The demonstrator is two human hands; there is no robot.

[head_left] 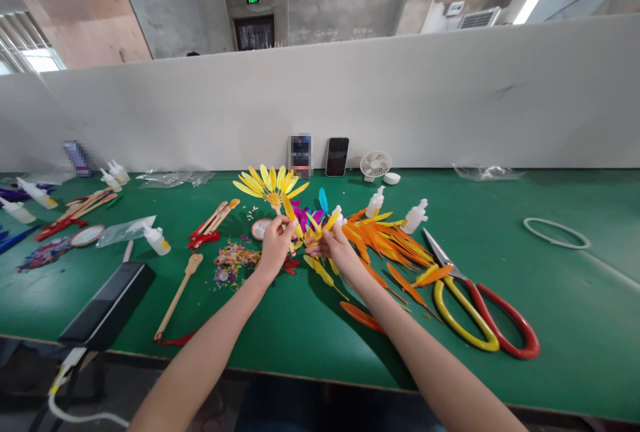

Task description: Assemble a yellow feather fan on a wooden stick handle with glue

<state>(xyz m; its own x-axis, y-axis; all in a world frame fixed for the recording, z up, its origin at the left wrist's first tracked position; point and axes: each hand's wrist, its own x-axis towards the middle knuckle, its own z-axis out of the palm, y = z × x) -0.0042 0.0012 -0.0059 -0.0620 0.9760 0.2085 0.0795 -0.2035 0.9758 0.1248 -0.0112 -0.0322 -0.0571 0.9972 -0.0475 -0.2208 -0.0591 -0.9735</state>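
Note:
My left hand (277, 240) is closed, thumb and fingers pinching a yellow feather (288, 207) that points upward. My right hand (341, 244) is also closed, its fingertips on another yellow feather (331, 220). Just beyond them lies a fan of yellow feathers (271, 185) on a wooden handle. Purple feathers (315, 216) and a blue feather (323, 200) show between and behind the hands. Under my right forearm, loose yellow feathers (320, 269) lie on the green table. A pile of orange feathers (390, 240) spreads to the right of my right hand.
Large scissors (465, 299) with red and yellow handles lie at the right, near glue bottles (414, 217). A wooden stick (180, 293), colourful bits (235, 262) and a black box (107, 305) are at left. Phones (337, 157) and a small fan (375, 165) stand by the partition.

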